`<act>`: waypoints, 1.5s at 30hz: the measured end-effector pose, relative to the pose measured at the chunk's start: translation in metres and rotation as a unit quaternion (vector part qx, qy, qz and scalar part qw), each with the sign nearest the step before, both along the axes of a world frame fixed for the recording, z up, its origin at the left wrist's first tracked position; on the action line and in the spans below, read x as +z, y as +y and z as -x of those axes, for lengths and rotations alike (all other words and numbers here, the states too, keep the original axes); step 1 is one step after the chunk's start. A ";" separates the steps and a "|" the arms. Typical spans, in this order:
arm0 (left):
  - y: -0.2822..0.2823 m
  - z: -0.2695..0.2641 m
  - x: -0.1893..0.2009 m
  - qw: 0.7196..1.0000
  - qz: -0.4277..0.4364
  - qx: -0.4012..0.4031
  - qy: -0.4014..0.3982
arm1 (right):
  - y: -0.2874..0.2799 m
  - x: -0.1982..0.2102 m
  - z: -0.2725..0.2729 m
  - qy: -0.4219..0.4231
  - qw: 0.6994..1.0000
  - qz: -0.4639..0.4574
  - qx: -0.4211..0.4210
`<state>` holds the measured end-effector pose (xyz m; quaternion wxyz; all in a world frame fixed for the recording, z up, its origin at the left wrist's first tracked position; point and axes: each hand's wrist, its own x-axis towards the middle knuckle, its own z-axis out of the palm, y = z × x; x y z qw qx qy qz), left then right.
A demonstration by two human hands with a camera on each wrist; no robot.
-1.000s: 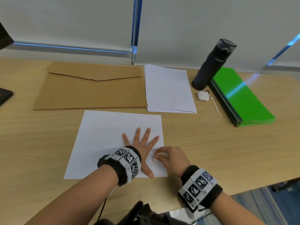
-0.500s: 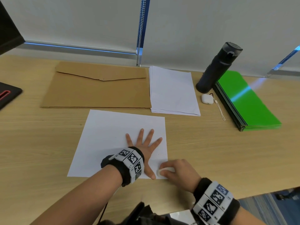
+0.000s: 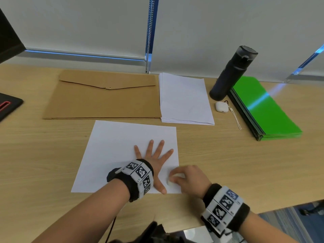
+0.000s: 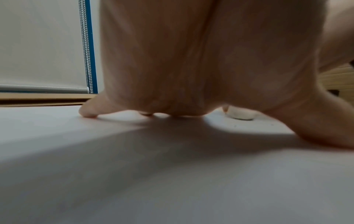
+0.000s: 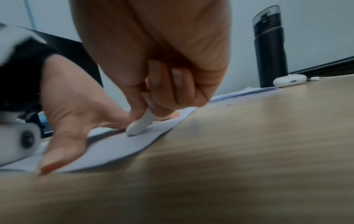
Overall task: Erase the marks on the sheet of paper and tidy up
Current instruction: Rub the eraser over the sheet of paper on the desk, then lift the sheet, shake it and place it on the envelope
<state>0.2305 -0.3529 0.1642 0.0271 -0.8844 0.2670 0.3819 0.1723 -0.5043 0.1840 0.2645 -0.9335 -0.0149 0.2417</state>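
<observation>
A white sheet of paper [image 3: 115, 151] lies on the wooden desk in front of me. My left hand [image 3: 156, 155] presses flat on its right half, fingers spread and straight. My right hand [image 3: 185, 178] pinches a small white eraser [image 3: 171, 182] between thumb and fingers, its tip down on the sheet's near right corner, just right of the left thumb. In the right wrist view the eraser [image 5: 139, 124] touches the paper [image 5: 134, 145] beside the left hand [image 5: 76, 115]. The left wrist view shows the eraser [image 4: 239, 113] beyond the palm. No marks are plainly visible.
A brown envelope folder [image 3: 105, 97] and a stack of white paper [image 3: 185, 100] lie behind the sheet. At the back right stand a dark bottle [image 3: 231, 74], a white earbud case [image 3: 221, 106] and green folders [image 3: 263, 107]. A black object [image 3: 7, 106] sits at the left edge.
The right hand slid the eraser toward the sheet's near corner, then slightly back up. The left hand stayed pressed flat on the paper. The head view shifted a little.
</observation>
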 end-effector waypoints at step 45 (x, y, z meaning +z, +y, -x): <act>0.133 -0.057 0.021 0.854 0.024 0.507 -0.116 | 0.018 -0.010 -0.091 -0.013 0.921 -0.249 -0.299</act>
